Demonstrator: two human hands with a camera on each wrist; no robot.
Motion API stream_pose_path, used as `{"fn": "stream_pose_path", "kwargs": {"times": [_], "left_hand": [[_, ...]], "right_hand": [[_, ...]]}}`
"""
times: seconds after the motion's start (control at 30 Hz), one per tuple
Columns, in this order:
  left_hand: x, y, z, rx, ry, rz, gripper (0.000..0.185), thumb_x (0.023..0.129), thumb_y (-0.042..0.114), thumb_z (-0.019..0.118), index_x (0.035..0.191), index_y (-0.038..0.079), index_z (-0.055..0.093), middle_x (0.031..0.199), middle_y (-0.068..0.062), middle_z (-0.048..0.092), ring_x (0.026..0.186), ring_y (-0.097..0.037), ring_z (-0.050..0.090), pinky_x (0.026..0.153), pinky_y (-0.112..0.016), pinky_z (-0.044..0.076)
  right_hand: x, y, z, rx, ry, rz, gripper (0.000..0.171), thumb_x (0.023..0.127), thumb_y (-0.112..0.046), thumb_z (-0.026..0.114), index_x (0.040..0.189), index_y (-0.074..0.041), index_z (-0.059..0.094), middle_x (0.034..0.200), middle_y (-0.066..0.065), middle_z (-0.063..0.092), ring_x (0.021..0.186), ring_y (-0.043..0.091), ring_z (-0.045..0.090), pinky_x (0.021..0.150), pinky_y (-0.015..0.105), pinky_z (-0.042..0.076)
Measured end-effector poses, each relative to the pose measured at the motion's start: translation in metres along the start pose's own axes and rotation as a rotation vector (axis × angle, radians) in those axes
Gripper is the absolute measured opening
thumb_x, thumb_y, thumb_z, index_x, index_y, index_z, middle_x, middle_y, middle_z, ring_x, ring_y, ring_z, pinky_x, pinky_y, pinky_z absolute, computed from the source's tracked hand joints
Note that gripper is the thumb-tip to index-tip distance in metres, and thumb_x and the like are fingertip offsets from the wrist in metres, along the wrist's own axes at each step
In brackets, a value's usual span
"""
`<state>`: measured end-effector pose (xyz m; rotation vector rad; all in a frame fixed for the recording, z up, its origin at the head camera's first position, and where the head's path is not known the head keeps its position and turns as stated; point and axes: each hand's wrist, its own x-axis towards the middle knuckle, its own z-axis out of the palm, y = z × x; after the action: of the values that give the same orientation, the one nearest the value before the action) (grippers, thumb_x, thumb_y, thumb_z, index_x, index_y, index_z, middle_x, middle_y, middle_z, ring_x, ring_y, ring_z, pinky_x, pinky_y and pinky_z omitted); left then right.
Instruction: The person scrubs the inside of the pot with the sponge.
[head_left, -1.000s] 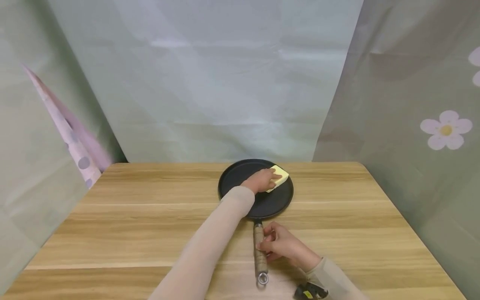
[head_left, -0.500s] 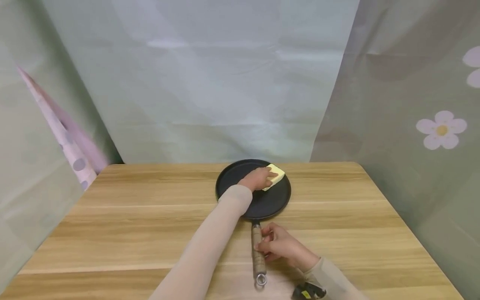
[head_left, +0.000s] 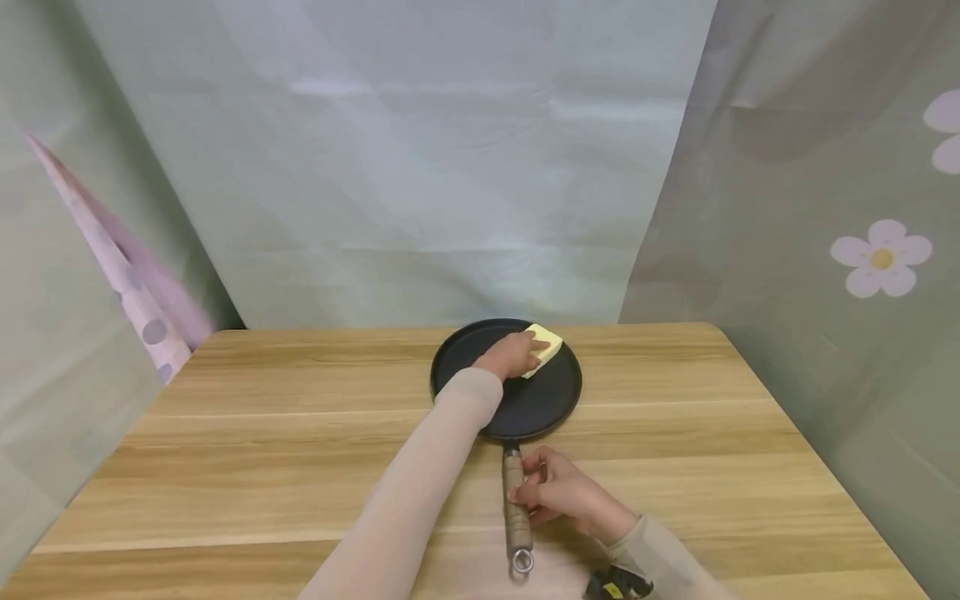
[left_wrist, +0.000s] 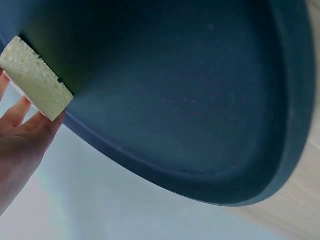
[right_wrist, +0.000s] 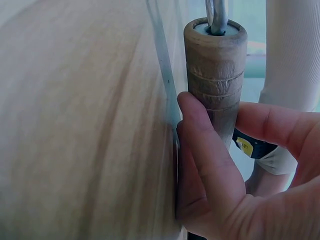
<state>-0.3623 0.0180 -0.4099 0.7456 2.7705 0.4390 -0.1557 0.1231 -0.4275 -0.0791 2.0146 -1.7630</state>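
Observation:
A round black flat pan (head_left: 536,408) lies on the wooden table, its brown handle (head_left: 517,525) pointing toward me. My left hand (head_left: 510,355) reaches over the pan and holds a pale yellow sponge (head_left: 551,339) against its surface, near the far right rim. The left wrist view shows the porous side of the sponge (left_wrist: 39,80), with the fingers bent behind it. Lower down, my right hand (head_left: 566,492) pinches the handle from the right. Seen from the right wrist, thumb and fingers lie on either side of the handle (right_wrist: 215,70).
The wooden table (head_left: 262,467) ends at a far edge just behind the pan. Greyish-green cloth (head_left: 435,167) hangs behind and along both sides. A metal ring (head_left: 522,562) sits at the handle's end. A black device (head_left: 618,583) is by the right sleeve.
My left hand has slid the sponge a little to the left and toward the far rim of the pan. The right hand keeps its hold on the handle. The head view has shifted slightly.

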Motion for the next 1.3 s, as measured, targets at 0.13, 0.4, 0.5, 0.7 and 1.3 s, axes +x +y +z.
{"fn": "stream_pose_path", "kwargs": {"times": [0.13, 0.4, 0.5, 0.7, 1.3], "left_hand": [[0.001, -0.004, 0.000, 0.028, 0.013, -0.017, 0.049, 0.100, 0.023, 0.051, 0.147, 0.030, 0.041, 0.158, -0.004, 0.024, 0.143, -0.025, 0.025, 0.113, -0.036, 0.027], [0.001, -0.011, -0.001, 0.055, 0.009, -0.040, 0.049, 0.101, 0.026, 0.049, 0.149, 0.029, 0.038, 0.158, -0.006, 0.024, 0.143, -0.028, 0.024, 0.114, -0.039, 0.026], [-0.001, -0.013, -0.002, 0.054, 0.012, -0.056, 0.049, 0.102, 0.028, 0.048, 0.149, 0.029, 0.036, 0.158, -0.007, 0.024, 0.143, -0.030, 0.024, 0.114, -0.041, 0.025], [-0.005, -0.020, -0.004, 0.041, 0.026, -0.081, 0.049, 0.102, 0.027, 0.048, 0.150, 0.027, 0.036, 0.158, -0.008, 0.024, 0.143, -0.033, 0.023, 0.115, -0.043, 0.023], [-0.014, -0.032, -0.013, 0.009, 0.020, -0.103, 0.050, 0.102, 0.026, 0.048, 0.150, 0.026, 0.035, 0.159, -0.009, 0.021, 0.144, -0.030, 0.022, 0.114, -0.042, 0.024]], "right_hand": [[0.000, 0.001, 0.000, -0.001, 0.002, -0.001, 0.043, 0.079, -0.001, 0.067, 0.112, 0.008, 0.041, 0.083, 0.010, 0.053, 0.067, 0.017, 0.060, 0.061, 0.037, 0.057], [-0.001, 0.002, 0.001, -0.013, 0.014, 0.001, 0.042, 0.079, -0.001, 0.067, 0.112, 0.008, 0.041, 0.083, 0.011, 0.053, 0.067, 0.017, 0.060, 0.060, 0.036, 0.057], [-0.001, 0.002, 0.000, -0.018, 0.014, 0.002, 0.042, 0.080, -0.001, 0.067, 0.112, 0.008, 0.042, 0.083, 0.011, 0.054, 0.067, 0.016, 0.060, 0.059, 0.035, 0.057], [-0.001, 0.001, 0.000, -0.014, 0.009, 0.000, 0.042, 0.080, -0.002, 0.067, 0.112, 0.008, 0.041, 0.083, 0.011, 0.055, 0.067, 0.016, 0.060, 0.059, 0.035, 0.057], [-0.002, 0.001, -0.001, -0.012, 0.010, -0.001, 0.042, 0.080, -0.001, 0.067, 0.112, 0.008, 0.041, 0.083, 0.011, 0.056, 0.066, 0.016, 0.061, 0.061, 0.036, 0.057]]}}
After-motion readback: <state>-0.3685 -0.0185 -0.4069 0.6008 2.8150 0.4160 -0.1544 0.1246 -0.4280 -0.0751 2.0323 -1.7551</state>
